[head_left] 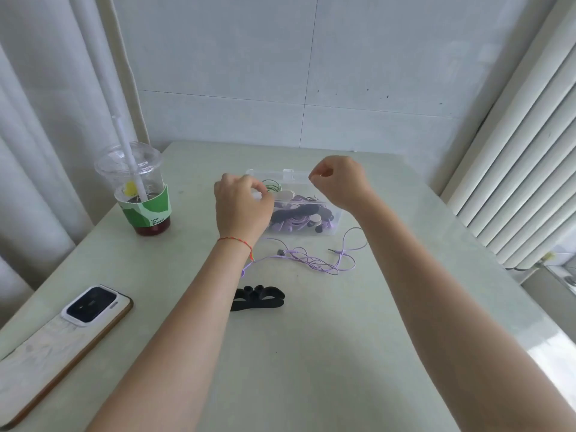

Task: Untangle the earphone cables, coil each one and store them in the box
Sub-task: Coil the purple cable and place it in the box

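Note:
A clear plastic box (330, 233) stands mid-table, holding purple coiled cables and dark and white winders. My left hand (243, 210) hovers over the box's left end, its fingertips pinched by a green earphone cable (271, 184) looped at the back left of the box. Above the box's back rim, my right hand (341, 180) is raised with thumb and forefinger pinched together; anything between them is too thin to make out. A tangled purple earphone cable (314, 262) lies loose on the table in front of the box. A black cable winder (260, 298) lies nearer to me.
A plastic cup (145, 198) with a straw and dark drink stands at the left. At the near left edge lies a phone (62, 335), face down. A tiled wall bounds the table's far edge, curtains hang left, and a radiator stands right.

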`<state>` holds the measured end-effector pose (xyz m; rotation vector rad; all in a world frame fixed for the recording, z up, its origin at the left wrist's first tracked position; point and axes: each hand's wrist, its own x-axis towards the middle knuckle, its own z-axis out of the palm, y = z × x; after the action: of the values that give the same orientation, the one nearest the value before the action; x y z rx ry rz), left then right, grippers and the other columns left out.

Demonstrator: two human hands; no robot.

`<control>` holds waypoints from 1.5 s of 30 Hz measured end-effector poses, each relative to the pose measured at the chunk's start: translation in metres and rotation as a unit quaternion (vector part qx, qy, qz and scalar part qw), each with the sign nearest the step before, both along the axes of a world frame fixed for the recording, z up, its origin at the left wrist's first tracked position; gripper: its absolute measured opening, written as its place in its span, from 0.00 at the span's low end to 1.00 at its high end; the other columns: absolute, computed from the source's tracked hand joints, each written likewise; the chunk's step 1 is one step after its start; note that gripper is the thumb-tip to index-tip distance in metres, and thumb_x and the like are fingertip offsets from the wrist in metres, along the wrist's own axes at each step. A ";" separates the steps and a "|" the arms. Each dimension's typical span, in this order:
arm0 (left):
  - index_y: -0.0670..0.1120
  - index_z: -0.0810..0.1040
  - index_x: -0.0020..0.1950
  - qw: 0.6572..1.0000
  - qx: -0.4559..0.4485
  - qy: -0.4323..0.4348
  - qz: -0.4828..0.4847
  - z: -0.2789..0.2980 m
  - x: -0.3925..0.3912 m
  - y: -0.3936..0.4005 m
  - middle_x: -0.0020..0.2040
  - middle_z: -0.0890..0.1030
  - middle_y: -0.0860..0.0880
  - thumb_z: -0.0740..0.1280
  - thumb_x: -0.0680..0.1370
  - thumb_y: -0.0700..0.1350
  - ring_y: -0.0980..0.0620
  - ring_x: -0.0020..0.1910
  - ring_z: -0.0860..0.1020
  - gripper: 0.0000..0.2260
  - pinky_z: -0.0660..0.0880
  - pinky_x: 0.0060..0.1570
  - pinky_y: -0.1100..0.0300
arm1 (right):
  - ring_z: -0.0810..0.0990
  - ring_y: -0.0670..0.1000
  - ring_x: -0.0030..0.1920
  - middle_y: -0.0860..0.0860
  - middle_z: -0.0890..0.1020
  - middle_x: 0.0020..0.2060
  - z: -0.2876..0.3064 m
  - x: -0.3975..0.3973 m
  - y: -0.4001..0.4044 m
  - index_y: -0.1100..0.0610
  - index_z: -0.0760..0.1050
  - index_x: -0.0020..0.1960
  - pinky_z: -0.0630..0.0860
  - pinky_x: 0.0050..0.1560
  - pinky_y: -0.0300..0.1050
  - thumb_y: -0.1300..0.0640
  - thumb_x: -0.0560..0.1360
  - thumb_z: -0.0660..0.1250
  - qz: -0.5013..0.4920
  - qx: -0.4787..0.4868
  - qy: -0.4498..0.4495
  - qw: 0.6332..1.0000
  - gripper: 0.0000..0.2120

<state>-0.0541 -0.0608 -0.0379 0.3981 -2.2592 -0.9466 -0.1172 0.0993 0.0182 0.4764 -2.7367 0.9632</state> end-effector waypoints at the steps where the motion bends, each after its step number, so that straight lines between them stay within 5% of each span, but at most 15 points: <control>1: 0.46 0.80 0.41 1.000 0.003 0.001 -0.018 0.002 0.001 0.001 0.45 0.78 0.46 0.66 0.74 0.43 0.46 0.48 0.74 0.04 0.67 0.43 0.61 | 0.77 0.48 0.36 0.48 0.80 0.37 0.002 0.008 0.003 0.55 0.80 0.44 0.70 0.36 0.39 0.60 0.74 0.65 0.026 -0.007 -0.014 1.000 0.06; 3: 0.44 0.79 0.36 0.992 -0.018 -0.068 -0.103 0.007 0.003 0.000 0.36 0.79 0.44 0.66 0.72 0.44 0.47 0.37 0.74 0.07 0.70 0.38 0.58 | 0.79 0.50 0.31 0.52 0.82 0.34 -0.001 0.025 0.007 0.58 0.79 0.40 0.72 0.32 0.38 0.57 0.73 0.66 0.100 0.035 -0.095 0.990 0.06; 5: 0.42 0.80 0.37 0.958 -0.074 -0.187 -0.206 0.011 0.007 0.004 0.34 0.79 0.43 0.66 0.72 0.45 0.49 0.32 0.71 0.08 0.71 0.35 0.58 | 0.83 0.55 0.34 0.55 0.84 0.37 -0.009 0.036 0.010 0.60 0.80 0.41 0.75 0.31 0.39 0.54 0.74 0.67 0.148 0.176 -0.162 0.960 0.09; 9: 0.51 0.82 0.50 0.883 -0.153 -0.343 -0.281 0.002 0.009 0.017 0.46 0.80 0.53 0.71 0.73 0.45 0.52 0.44 0.79 0.07 0.77 0.42 0.60 | 0.79 0.53 0.41 0.56 0.83 0.44 -0.036 0.042 0.012 0.62 0.81 0.49 0.74 0.39 0.42 0.47 0.73 0.70 0.137 0.354 -0.181 0.907 0.17; 13: 0.53 0.81 0.54 0.857 -0.183 -0.393 -0.278 -0.004 0.010 0.018 0.50 0.75 0.56 0.73 0.71 0.44 0.44 0.49 0.81 0.12 0.80 0.48 0.45 | 0.68 0.54 0.33 0.52 0.66 0.28 -0.052 0.037 0.011 0.58 0.66 0.27 0.61 0.29 0.43 0.50 0.73 0.68 0.144 0.383 -0.145 0.901 0.21; 15: 0.49 0.82 0.52 0.850 -0.202 -0.396 -0.282 -0.002 0.011 0.017 0.44 0.75 0.55 0.72 0.72 0.43 0.46 0.46 0.81 0.10 0.80 0.46 0.52 | 0.67 0.53 0.32 0.53 0.68 0.27 -0.049 0.037 0.015 0.61 0.69 0.29 0.61 0.31 0.44 0.52 0.73 0.66 0.156 0.324 -0.152 0.921 0.18; 19: 0.51 0.78 0.45 0.877 -0.152 -0.353 -0.288 0.006 0.013 0.010 0.34 0.80 0.51 0.71 0.73 0.43 0.52 0.34 0.77 0.04 0.70 0.32 0.65 | 0.80 0.50 0.34 0.52 0.83 0.34 -0.035 0.035 0.031 0.62 0.77 0.42 0.75 0.36 0.43 0.59 0.73 0.65 0.141 0.045 -0.199 0.969 0.07; 22: 0.48 0.80 0.46 0.909 -0.044 -0.286 -0.301 0.009 0.010 0.005 0.37 0.80 0.51 0.72 0.73 0.41 0.53 0.36 0.77 0.05 0.73 0.41 0.62 | 0.79 0.49 0.29 0.53 0.83 0.33 -0.025 0.033 0.044 0.62 0.75 0.45 0.73 0.34 0.40 0.62 0.75 0.65 0.130 -0.045 -0.179 0.974 0.03; 25: 0.44 0.80 0.48 0.919 0.103 -0.203 -0.321 0.015 0.012 0.008 0.39 0.82 0.46 0.71 0.75 0.39 0.51 0.37 0.79 0.03 0.77 0.42 0.57 | 0.70 0.48 0.24 0.51 0.79 0.30 -0.017 0.033 0.053 0.61 0.75 0.46 0.66 0.26 0.37 0.61 0.76 0.66 0.107 -0.061 -0.174 0.977 0.03; 29: 0.41 0.80 0.50 0.919 0.243 -0.109 -0.292 0.023 0.014 0.013 0.37 0.82 0.46 0.66 0.79 0.38 0.50 0.32 0.81 0.04 0.77 0.35 0.60 | 0.69 0.48 0.27 0.49 0.77 0.31 -0.010 0.035 0.060 0.56 0.78 0.45 0.67 0.30 0.39 0.51 0.74 0.71 0.111 0.002 -0.204 0.973 0.08; 35: 0.44 0.78 0.39 0.952 0.268 -0.017 -0.146 0.025 0.008 0.013 0.33 0.79 0.47 0.65 0.74 0.40 0.49 0.32 0.78 0.05 0.75 0.32 0.58 | 0.73 0.44 0.33 0.46 0.79 0.34 -0.004 0.039 0.068 0.51 0.80 0.45 0.70 0.33 0.35 0.43 0.71 0.72 0.117 0.076 -0.194 0.971 0.11; 39: 0.49 0.79 0.38 0.983 0.152 -0.034 -0.097 0.022 0.008 0.008 0.39 0.82 0.49 0.65 0.70 0.46 0.47 0.42 0.80 0.04 0.76 0.44 0.57 | 0.76 0.46 0.31 0.47 0.80 0.33 -0.002 0.038 0.070 0.53 0.82 0.43 0.75 0.37 0.39 0.50 0.74 0.72 0.140 0.026 -0.191 0.971 0.06; 42: 0.52 0.80 0.42 0.977 0.086 -0.080 -0.176 0.025 0.013 0.014 0.43 0.82 0.55 0.66 0.74 0.41 0.56 0.43 0.79 0.07 0.72 0.46 0.65 | 0.79 0.46 0.33 0.52 0.83 0.35 0.001 0.040 0.066 0.57 0.82 0.44 0.75 0.38 0.37 0.56 0.76 0.69 0.158 -0.037 -0.180 0.970 0.06; 45: 0.49 0.82 0.52 0.912 0.162 -0.146 -0.347 0.028 0.017 0.024 0.50 0.84 0.51 0.69 0.76 0.42 0.55 0.49 0.81 0.06 0.75 0.52 0.64 | 0.81 0.47 0.36 0.56 0.85 0.38 0.002 0.042 0.059 0.59 0.83 0.45 0.77 0.43 0.41 0.57 0.77 0.67 0.175 -0.082 -0.170 0.966 0.08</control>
<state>-0.0371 -0.0370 -0.0101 -0.1717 -2.5664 -1.7343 -0.0747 0.1586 0.0201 0.8574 -2.8867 1.4678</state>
